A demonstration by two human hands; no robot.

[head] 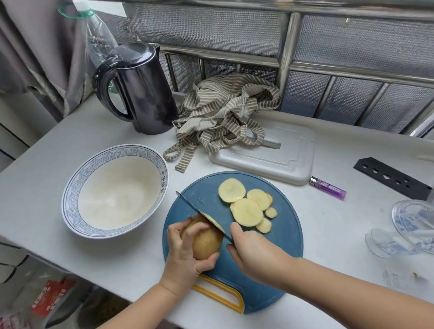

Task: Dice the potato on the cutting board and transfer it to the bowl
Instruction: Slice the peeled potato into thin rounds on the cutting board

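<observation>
An unpeeled potato [207, 240] lies on the round blue cutting board [280, 239], and my left hand [184, 254] grips it from the left. My right hand [251, 250] holds a knife [196, 206] whose dark blade lies across the potato's far end, tip pointing up-left. Several round potato slices [246, 203] lie overlapping on the far half of the board. A white bowl [114, 190] with a blue patterned rim sits empty to the left of the board.
A black kettle [138, 87] stands at the back left, a striped cloth [223, 112] lies partly on a white cutting board [285, 155] behind the blue one. A purple lighter [327, 187], black sheath [392, 177] and glassware [422, 226] are on the right.
</observation>
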